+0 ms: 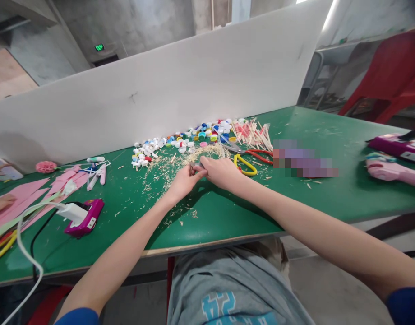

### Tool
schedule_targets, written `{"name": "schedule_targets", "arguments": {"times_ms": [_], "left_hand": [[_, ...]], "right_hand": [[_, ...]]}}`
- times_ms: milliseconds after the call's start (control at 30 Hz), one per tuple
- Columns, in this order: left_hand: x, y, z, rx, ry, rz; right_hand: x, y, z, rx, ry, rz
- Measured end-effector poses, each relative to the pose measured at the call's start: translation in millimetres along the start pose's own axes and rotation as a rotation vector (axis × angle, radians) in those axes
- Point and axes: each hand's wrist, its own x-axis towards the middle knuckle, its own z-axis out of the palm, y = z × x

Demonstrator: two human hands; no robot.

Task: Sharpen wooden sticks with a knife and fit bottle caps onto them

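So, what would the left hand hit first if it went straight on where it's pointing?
Probably the bare right hand, close ahead of the left hand; pale, thin wood-like shavings seem to lie beyond, though depth is unclear.

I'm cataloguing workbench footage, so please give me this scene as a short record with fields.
Surface: green tabletop strewn with pale shavings
Hands: left hand and right hand together, fingers around a small grey item, unidentifiable
Beyond hands: multicoloured round plastic caps; thin pale wooden sticks
Right of hands: red-handled metal scissors
Left side: purple rectangular power strip, white plug attached
Behind: white upright partition
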Motion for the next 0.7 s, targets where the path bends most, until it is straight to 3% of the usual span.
{"name": "schedule_targets", "arguments": {"times_ms": [367, 700], "left_hand": [[-1.8, 3.4, -5.3, 0.054, -0.053, -0.03], [-6.1, 5.4, -6.4, 0.09, -0.044, -0.078]], "right_hand": [[-6.7, -14.9, 0.5, -0.066, -0.005, 0.121], [-8.0, -17.0, 5.4, -0.078, -0.014, 0.143]]}}
